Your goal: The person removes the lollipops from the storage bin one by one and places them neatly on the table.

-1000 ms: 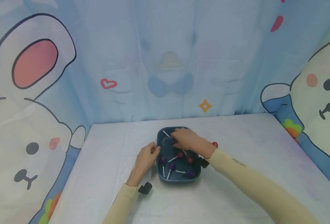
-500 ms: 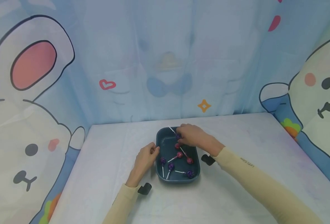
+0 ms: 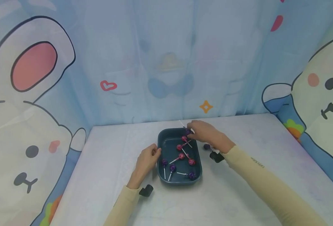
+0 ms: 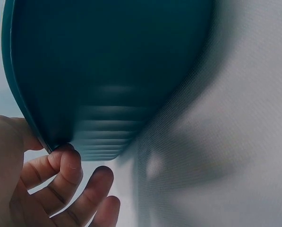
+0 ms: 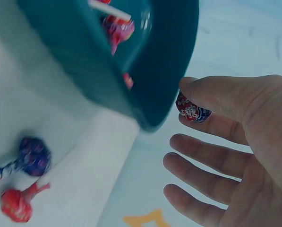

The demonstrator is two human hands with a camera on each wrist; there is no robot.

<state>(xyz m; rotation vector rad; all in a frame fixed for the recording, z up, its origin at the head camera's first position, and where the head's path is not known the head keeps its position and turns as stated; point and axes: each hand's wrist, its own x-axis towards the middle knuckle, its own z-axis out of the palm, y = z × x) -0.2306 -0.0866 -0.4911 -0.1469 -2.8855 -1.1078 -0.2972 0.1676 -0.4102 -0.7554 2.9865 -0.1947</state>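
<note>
My left hand (image 3: 146, 161) pinches the left rim of a dark teal tray (image 3: 180, 183); in the left wrist view the thumb and index finger (image 4: 71, 165) grip its lip. Over the tray's back right corner, my right hand (image 3: 207, 135) holds a purple lollipop (image 3: 187, 132) by its wrapped head, the white stick pointing up and left. The right wrist view shows that head (image 5: 192, 109) between thumb and index finger, the other fingers extended. Inside the tray lie several red lollipops (image 3: 192, 162) on the right and several purple lollipops (image 3: 172, 168) at the front.
To the right of the tray, a loose purple lollipop (image 5: 34, 156) and a red lollipop (image 5: 16, 204) lie on the white tablecloth (image 3: 240, 138). A blue cartoon-printed curtain (image 3: 121, 62) hangs behind the table.
My right hand has moved right and back from inside the tray to its back right corner, carrying the purple lollipop. Red lollipops beneath came into view. The left hand stays put.
</note>
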